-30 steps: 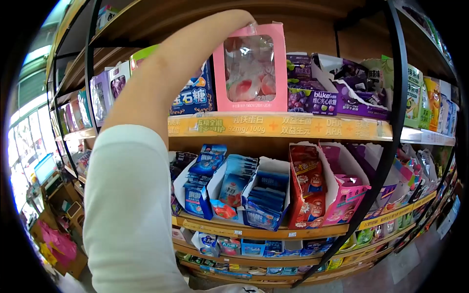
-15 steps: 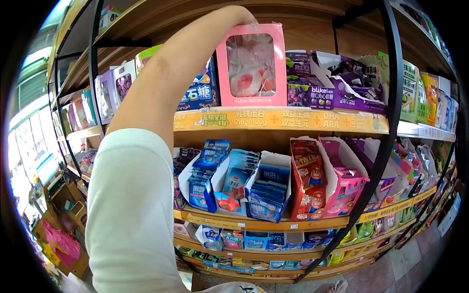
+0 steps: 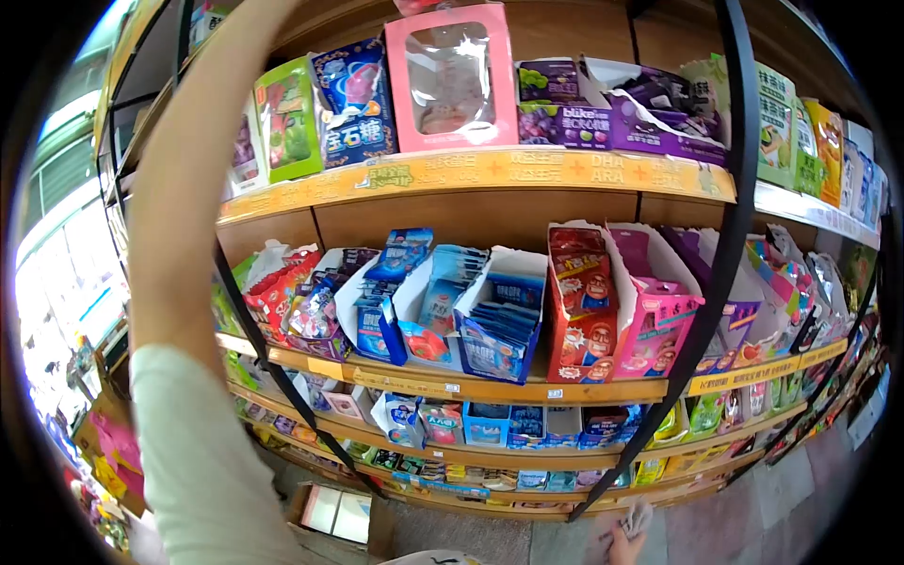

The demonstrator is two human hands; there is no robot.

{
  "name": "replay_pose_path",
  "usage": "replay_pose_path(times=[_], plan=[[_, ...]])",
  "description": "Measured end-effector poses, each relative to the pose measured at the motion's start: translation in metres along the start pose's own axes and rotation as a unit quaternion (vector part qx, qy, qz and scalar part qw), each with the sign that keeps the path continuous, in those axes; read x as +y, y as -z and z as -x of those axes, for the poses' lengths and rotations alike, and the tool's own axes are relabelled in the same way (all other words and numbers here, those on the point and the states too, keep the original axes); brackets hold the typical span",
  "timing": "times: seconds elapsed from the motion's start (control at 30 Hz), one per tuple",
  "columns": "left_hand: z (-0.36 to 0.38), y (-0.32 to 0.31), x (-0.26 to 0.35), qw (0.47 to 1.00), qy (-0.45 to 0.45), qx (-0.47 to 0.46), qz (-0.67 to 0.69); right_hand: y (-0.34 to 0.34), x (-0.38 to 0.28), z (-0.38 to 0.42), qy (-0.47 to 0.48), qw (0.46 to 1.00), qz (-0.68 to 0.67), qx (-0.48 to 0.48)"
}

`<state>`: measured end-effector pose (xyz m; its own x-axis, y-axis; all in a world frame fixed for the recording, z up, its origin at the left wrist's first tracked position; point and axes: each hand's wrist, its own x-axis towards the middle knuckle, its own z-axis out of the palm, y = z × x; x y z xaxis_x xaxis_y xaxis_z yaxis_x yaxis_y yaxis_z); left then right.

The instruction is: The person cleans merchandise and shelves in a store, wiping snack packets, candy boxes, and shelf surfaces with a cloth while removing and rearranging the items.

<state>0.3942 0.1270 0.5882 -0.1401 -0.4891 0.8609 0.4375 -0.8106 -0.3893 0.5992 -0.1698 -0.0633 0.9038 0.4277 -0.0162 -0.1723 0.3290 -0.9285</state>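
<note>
Wooden shop shelves [image 3: 490, 169] in black metal frames stood packed with sweets, four tiers showing.
One pink window box [image 3: 450, 80] stood upright on the top tier, between one blue bag [image 3: 356, 104] and a purple box [image 3: 563, 104]. The left arm rose past it; hand hidden, grip untellable.
</note>
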Motion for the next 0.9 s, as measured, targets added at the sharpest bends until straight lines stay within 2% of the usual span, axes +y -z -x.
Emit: replay_pose_path(times=[0.03,0.07,0.1,0.17,0.2,0.23,0.27,0.3,0.33,0.37,0.4,0.47,0.5,0.53,0.6,0.63,0.67,0.73,0.8,0.87,0.9], plan=[[0.006,0.015,0.018,0.999,-0.039,-0.011,0.012,-0.015,-0.01,0.002,0.035,0.999,-0.003,-0.004],[0.01,0.024,0.005,0.996,-0.033,-0.071,-0.032,-0.031,-0.023,0.003,0.068,0.998,-0.005,-0.008],[0.013,0.036,-0.008,0.988,-0.028,-0.132,-0.077,-0.036,-0.017,-0.011,0.102,0.993,0.047,-0.043],[0.05,0.059,0.044,0.984,-0.073,-0.162,-0.027,-0.074,-0.057,-0.005,0.08,0.994,0.014,-0.074],[0.069,0.071,0.071,0.979,-0.094,-0.179,-0.001,-0.108,-0.104,0.01,0.029,0.995,-0.07,-0.069],[0.089,0.083,0.089,0.954,-0.168,-0.247,0.02,-0.117,-0.111,0.006,0.076,0.992,-0.046,-0.087],[0.115,0.096,0.102,0.918,-0.151,-0.365,0.017,-0.127,-0.118,0.005,0.122,0.987,-0.022,-0.106],[0.138,0.109,0.118,0.873,-0.088,-0.476,0.062,-0.142,-0.135,0.01,0.155,0.965,-0.045,-0.207],[0.157,0.127,0.13,0.836,-0.08,-0.527,0.131,-0.157,-0.147,0.016,0.194,0.942,-0.007,-0.272],[0.182,0.142,0.142,0.835,-0.028,-0.521,0.176,-0.173,-0.16,0.022,0.235,0.913,0.025,-0.334],[0.208,0.156,0.147,0.82,0.031,-0.518,0.242,-0.183,-0.159,0.028,0.277,0.882,0.118,-0.363],[0.233,0.192,0.149,0.787,0.183,-0.51,0.295,-0.207,-0.139,0.063,0.142,0.889,0.083,-0.428],[0.246,0.21,0.144,0.781,0.199,-0.517,0.288,-0.206,-0.12,0.076,0.046,0.871,0.121,-0.475],[0.26,0.228,0.137,0.767,0.233,-0.525,0.286,-0.21,-0.1,0.094,0.03,0.867,0.125,-0.482],[0.285,0.272,0.132,0.744,0.282,-0.534,0.287,-0.214,-0.06,0.133,-0.164,0.849,-0.067,-0.497],[0.294,0.29,0.128,0.721,0.301,-0.547,0.299,-0.219,-0.038,0.148,-0.133,0.849,-0.038,-0.51],[0.303,0.308,0.126,0.698,0.321,-0.56,0.312,-0.227,-0.025,0.167,-0.125,0.863,0.064,-0.485],[0.322,0.338,0.116,0.671,0.342,-0.567,0.333,-0.242,0.002,0.205,-0.099,0.896,0.134,-0.411],[0.337,0.368,0.105,0.637,0.387,-0.567,0.35,-0.248,0.005,0.235,-0.144,0.902,0.052,-0.403],[0.352,0.396,0.091,0.53,0.533,-0.531,0.391,-0.243,0.009,0.252,-0.167,0.904,0.026,-0.392],[0.357,0.409,0.09,0.481,0.635,-0.451,0.403,-0.236,0.012,0.255,-0.196,0.897,0.004,-0.397]])
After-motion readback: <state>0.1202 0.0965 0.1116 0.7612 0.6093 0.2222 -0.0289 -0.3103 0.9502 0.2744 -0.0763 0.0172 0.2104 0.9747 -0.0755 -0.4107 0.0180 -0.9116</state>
